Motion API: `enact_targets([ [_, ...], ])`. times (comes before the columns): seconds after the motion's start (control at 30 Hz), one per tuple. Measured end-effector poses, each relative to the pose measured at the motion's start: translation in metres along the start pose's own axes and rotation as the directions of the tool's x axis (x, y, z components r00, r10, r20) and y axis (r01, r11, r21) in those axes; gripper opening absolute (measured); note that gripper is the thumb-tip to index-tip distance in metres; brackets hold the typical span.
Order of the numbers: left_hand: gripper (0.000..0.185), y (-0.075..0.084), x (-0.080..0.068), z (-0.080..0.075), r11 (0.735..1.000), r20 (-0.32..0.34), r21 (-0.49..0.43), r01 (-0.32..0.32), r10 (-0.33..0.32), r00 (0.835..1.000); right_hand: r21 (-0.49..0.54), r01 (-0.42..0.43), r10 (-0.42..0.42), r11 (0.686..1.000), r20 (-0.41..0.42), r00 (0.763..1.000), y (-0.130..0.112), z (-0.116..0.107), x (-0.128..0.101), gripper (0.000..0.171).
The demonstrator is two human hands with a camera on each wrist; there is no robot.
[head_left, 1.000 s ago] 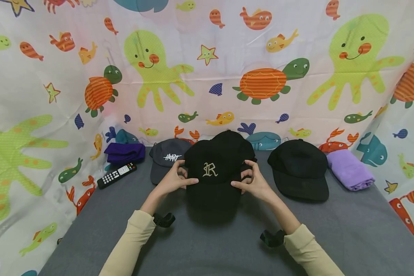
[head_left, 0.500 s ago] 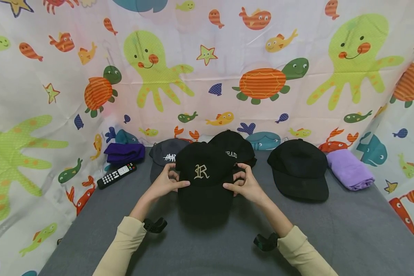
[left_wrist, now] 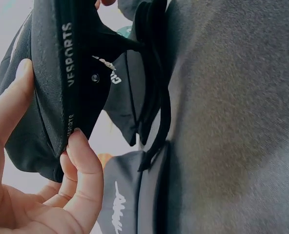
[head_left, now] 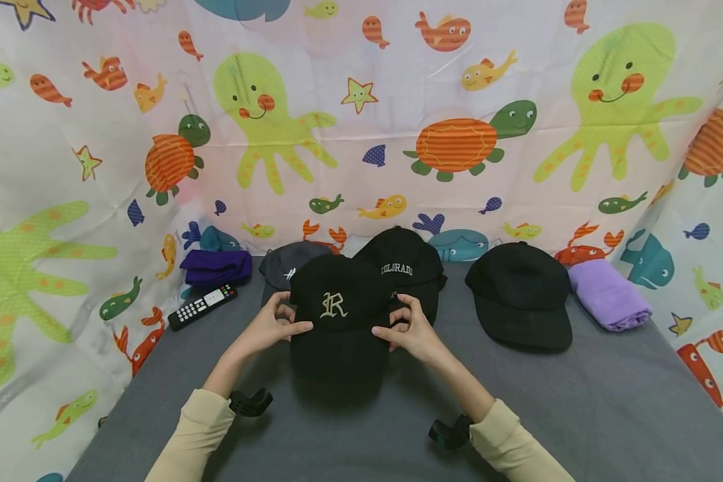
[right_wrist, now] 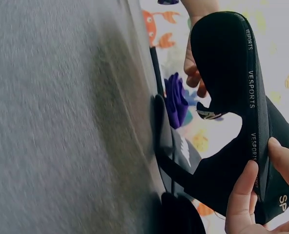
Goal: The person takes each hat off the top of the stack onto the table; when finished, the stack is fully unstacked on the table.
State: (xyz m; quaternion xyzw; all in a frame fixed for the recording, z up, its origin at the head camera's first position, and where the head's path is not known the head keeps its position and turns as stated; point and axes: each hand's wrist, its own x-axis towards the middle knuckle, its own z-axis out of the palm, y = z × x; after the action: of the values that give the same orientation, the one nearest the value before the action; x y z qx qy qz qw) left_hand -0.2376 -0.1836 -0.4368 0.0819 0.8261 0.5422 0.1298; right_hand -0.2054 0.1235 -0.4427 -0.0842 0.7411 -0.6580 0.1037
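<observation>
Both hands hold a black baseball cap [head_left: 333, 328] with a gold "R" on its front, raised above the grey table with the brim facing down towards the person. My left hand [head_left: 275, 326] pinches one side of it between thumb and fingers. On the opposite side, my right hand [head_left: 411, 333] pinches the edge likewise. The right wrist view shows the cap's inner band [right_wrist: 252, 92], printed "VESPORTS". Behind the cap sit a black "COLORADO" cap [head_left: 400, 254] and a dark grey cap [head_left: 286, 264] with white lettering, both partly hidden.
A plain black cap [head_left: 521, 301] lies on the table [head_left: 584, 402] at the right, beside a folded lilac cloth [head_left: 610, 294]. Towards the back left are a folded dark purple cloth [head_left: 215, 268] and a black remote control [head_left: 202, 306]. A patterned curtain [head_left: 313, 67] hangs behind.
Both hands have moved the "R" cap left and slightly nearer the person. It uncovers the "COLORADO" lettering and covers more of the grey cap.
</observation>
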Motion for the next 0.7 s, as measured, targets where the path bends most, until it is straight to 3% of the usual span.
enact_targets([
  [0.3,0.086,0.011,-0.022,-0.011,0.999,0.029,-0.03,0.028,-0.027,0.999,0.068,-0.032,0.031,0.997,0.011,0.999,0.004,0.017,-0.003,0.084],
  [0.53,0.087,-0.014,-0.024,-0.021,0.997,-0.005,0.045,0.068,-0.068,0.998,0.121,-0.059,0.052,0.991,0.058,0.997,0.006,0.029,-0.008,0.086],
  [0.7,0.086,-0.022,-0.03,-0.026,0.994,-0.027,0.066,0.085,-0.083,0.996,0.14,-0.066,0.055,0.988,0.078,0.995,0.007,0.037,-0.01,0.086],
])
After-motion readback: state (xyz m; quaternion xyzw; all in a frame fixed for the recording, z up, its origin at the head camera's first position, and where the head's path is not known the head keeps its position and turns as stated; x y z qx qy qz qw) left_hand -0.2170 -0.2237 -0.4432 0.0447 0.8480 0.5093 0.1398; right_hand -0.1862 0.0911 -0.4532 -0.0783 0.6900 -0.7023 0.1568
